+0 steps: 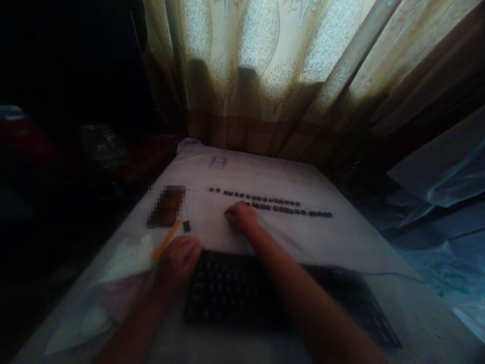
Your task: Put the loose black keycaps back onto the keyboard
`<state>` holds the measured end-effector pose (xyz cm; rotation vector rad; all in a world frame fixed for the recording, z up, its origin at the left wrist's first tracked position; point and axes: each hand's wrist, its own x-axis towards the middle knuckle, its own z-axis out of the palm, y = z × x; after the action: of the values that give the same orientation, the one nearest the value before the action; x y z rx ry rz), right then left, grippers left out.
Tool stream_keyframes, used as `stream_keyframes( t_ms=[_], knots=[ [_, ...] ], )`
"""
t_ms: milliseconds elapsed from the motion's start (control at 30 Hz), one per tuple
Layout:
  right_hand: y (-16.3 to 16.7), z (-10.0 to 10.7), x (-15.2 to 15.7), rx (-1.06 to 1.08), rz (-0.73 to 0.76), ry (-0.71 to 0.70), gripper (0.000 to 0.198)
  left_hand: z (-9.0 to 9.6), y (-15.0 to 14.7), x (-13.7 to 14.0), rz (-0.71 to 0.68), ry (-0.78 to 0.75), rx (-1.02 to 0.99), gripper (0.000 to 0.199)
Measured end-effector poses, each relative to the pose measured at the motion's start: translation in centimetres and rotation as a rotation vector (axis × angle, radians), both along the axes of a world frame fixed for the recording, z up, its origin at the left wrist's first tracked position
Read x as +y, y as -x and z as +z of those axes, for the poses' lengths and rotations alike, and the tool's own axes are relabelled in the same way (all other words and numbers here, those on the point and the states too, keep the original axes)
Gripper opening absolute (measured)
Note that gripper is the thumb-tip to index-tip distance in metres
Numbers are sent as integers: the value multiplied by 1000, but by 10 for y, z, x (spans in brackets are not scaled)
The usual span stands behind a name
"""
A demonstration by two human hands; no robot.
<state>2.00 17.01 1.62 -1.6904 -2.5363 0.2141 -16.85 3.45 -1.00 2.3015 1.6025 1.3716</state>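
Note:
A black keyboard (235, 293) lies on the cloth-covered table just in front of me, with my right forearm crossing over it. Beside its far left corner, my left hand (180, 258) rests with curled fingers; whatever may be inside them is hidden. My right hand (242, 218) reaches beyond the keyboard and pinches a small dark keycap at the cloth. That hand is at the left end of the nearer row of loose black keycaps (288, 210). Behind it runs a second row of keycaps (259, 198). The picture is dim and blurred.
Left of the keycaps lie a pixelated phone-like object (166, 206), an orange strip-like tool (166, 239) and a small black piece (187, 226). A crumpled, pale plastic bag (125, 260) sits by my left arm. A cable (390, 274) runs right. Curtains (261, 76) hang behind the table.

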Motion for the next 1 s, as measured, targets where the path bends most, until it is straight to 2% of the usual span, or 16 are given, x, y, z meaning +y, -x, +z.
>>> stream_keyframes(
  t_ms=[200, 533, 667, 767, 900, 1000],
  knots=[
    [-3, 4, -9, 40, 13, 5, 33, 2, -2, -1, -9, -9, 9, 27],
    [-1, -3, -4, 115, -25, 17, 24, 0, -2, 0, -10, -20, 18, 27],
    [-5, 1, -11, 151, -41, 11, 20, 1, -2, 0, -20, -25, 27, 27],
    [-18, 8, -33, 195, -54, 11, 19, 3, -3, -1, -32, -21, 36, 29],
    [-41, 16, -84, 325, 8, 67, 12, 8, -9, -4, -85, 1, 57, 27],
    [-52, 14, -120, 436, 60, 120, 4, 11, -17, -7, -144, 18, 76, 25]
  ],
)
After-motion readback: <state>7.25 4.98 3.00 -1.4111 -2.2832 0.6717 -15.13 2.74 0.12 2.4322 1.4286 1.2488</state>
